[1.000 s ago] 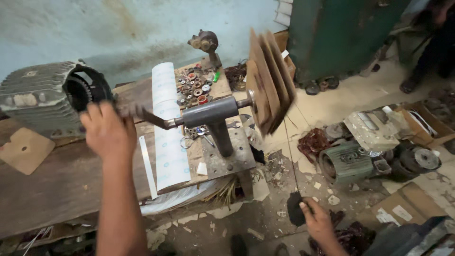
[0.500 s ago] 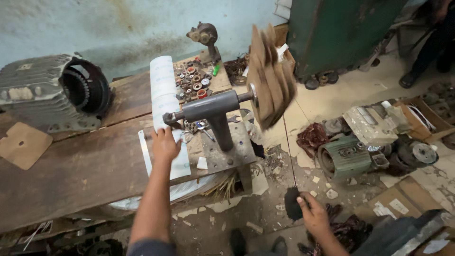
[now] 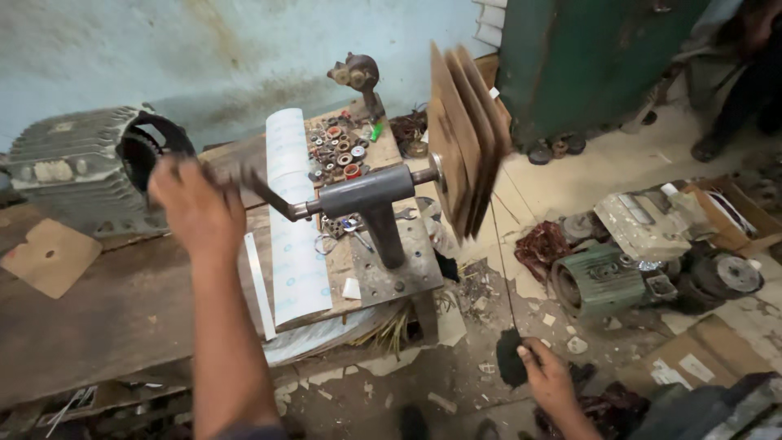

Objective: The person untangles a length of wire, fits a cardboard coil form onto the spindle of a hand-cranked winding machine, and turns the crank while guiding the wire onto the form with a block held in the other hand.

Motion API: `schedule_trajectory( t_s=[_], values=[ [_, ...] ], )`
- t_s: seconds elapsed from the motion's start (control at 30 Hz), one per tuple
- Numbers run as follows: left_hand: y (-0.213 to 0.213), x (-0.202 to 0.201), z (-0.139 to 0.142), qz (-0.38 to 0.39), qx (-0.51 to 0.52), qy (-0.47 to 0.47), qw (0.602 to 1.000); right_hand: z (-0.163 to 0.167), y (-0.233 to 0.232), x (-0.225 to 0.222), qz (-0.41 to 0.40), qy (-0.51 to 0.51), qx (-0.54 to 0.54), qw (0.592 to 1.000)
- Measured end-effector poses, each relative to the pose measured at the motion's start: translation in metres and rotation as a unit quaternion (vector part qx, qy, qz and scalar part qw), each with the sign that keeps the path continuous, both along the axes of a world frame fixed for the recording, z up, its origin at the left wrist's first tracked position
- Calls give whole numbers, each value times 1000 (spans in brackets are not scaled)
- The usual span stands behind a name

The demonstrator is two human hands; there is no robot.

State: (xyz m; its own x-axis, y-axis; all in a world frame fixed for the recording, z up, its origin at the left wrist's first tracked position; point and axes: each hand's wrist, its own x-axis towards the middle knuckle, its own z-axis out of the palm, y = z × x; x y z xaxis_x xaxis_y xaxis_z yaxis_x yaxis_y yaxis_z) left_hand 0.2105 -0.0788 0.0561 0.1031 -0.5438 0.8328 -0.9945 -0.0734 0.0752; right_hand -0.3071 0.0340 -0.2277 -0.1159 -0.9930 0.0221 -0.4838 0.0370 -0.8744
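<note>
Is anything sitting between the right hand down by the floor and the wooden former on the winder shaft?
Nothing visible does. A thin wire runs through open air from the right hand, which grips a dark wad, up to the wooden former. The bench corner lies to one side of that line, apart from it. The left hand is on the crank.

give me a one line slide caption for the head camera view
Left hand grips the crank handle of a bench-mounted winder with wooden formers; right hand holds wire low.

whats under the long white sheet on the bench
The white sheet lies on the wooden bench, its far end rolled up. Its near end overhangs the edge above crumpled plastic. Anything beneath the sheet is covered.
</note>
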Motion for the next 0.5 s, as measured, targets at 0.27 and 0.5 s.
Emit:
schedule_trajectory(
  t_s=[0.27, 0.5],
  values=[
    [-113, 9, -30, 97, 413, 101, 900, -1, -9, 13, 20, 3, -3, 1000],
    [-32, -25, -170, 35, 306, 16, 951, 1, -9, -1, 0, 24, 172, 985]
  ],
)
